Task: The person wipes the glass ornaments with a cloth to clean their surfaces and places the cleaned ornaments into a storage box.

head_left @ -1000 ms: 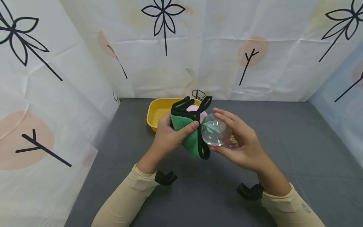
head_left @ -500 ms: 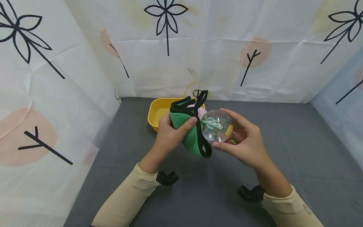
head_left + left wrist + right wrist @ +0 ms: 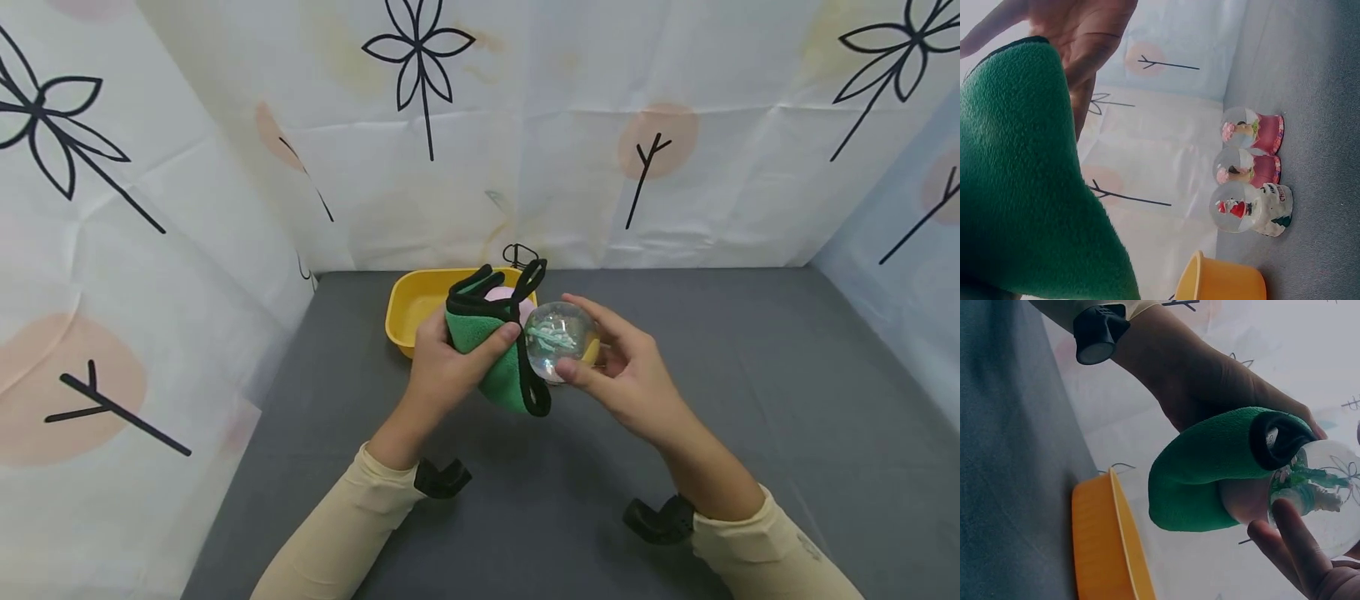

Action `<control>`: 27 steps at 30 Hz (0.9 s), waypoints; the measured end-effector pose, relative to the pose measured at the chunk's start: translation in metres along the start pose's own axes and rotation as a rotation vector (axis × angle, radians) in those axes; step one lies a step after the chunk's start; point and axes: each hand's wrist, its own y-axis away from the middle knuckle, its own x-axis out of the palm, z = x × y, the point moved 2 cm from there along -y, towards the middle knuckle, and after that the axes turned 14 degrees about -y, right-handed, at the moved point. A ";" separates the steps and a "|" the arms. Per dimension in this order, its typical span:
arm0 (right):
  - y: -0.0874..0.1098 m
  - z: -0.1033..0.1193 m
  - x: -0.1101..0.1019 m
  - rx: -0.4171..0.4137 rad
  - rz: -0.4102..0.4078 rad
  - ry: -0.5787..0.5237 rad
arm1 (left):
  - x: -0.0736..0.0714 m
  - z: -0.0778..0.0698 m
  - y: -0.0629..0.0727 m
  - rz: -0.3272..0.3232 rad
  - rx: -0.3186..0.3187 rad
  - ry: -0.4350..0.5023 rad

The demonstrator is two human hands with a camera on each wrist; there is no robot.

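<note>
Grey table [image 3: 757,417]: left hand [image 3: 450,367] grips cloth [image 3: 504,382], right hand [image 3: 633,375] globe [image 3: 553,332] (touching, seemingly)

The cloth [image 3: 504,385] is green with black edging, the basin [image 3: 412,308] yellow. Black flowers [image 3: 417,47] and peach circles [image 3: 681,137] pattern the white backdrop [image 3: 540,158].

Cloth [image 3: 504,379] in left grip [image 3: 446,358]; snow globe [image 3: 550,327] in right grip [image 3: 637,379], against cloth's right side, base in its fold. Tub [image 3: 408,317] on worktop [image 3: 750,400] beyond left grip. Three standing globes [image 3: 1264,169] in a row beyond right grip, right of tub. Drape [image 3: 562,200] behind all.
</note>
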 end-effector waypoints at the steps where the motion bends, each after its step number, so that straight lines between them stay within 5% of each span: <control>1: 0.000 0.000 0.000 -0.015 -0.013 0.003 | 0.000 0.000 0.000 0.008 -0.003 0.001; 8: -0.001 0.000 0.000 -0.092 -0.026 0.030 | 0.001 0.000 0.002 0.094 -0.089 -0.027; 14: 0.002 0.001 -0.001 -0.205 0.047 0.168 | 0.000 0.002 0.002 0.113 -0.156 -0.052; 23: -0.001 0.007 0.001 -0.467 0.240 0.376 | -0.002 0.000 0.000 0.138 -0.130 -0.034; 27: -0.002 0.006 0.001 -0.509 0.258 0.395 | -0.003 0.000 0.000 0.136 -0.144 -0.029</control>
